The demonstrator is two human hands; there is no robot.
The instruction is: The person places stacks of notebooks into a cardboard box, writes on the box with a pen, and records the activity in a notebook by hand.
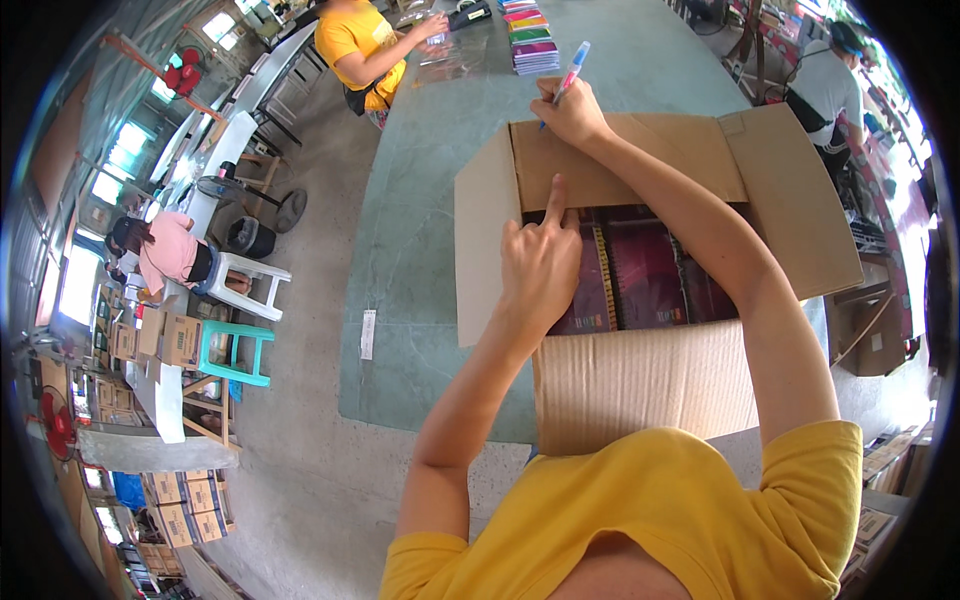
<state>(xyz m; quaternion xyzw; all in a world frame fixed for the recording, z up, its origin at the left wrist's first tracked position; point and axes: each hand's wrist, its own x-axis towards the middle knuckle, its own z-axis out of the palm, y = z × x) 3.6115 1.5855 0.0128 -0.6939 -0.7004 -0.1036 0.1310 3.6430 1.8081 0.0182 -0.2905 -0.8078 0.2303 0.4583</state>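
An open cardboard box (645, 380) stands at the table's near edge, its flaps folded outward. Inside lie dark maroon spiral-bound books (645, 265) in rows, partly covered by my arms. My right hand (575, 115) is closed around a pen (572, 70) with a blue and pink barrel, its lower end at the outer edge of the far flap (650, 150). My left hand (540, 250) is over the box's far left corner. Its index finger stretches onto that flap while the other fingers curl; nothing shows in it.
The green table (420, 260) carries stacks of colourful booklets (530, 40) at its far side. A person in yellow (360, 45) works at the far left edge. On the left stand a teal stool (235, 350), a white stool (250, 285) and a pedestal fan (240, 195).
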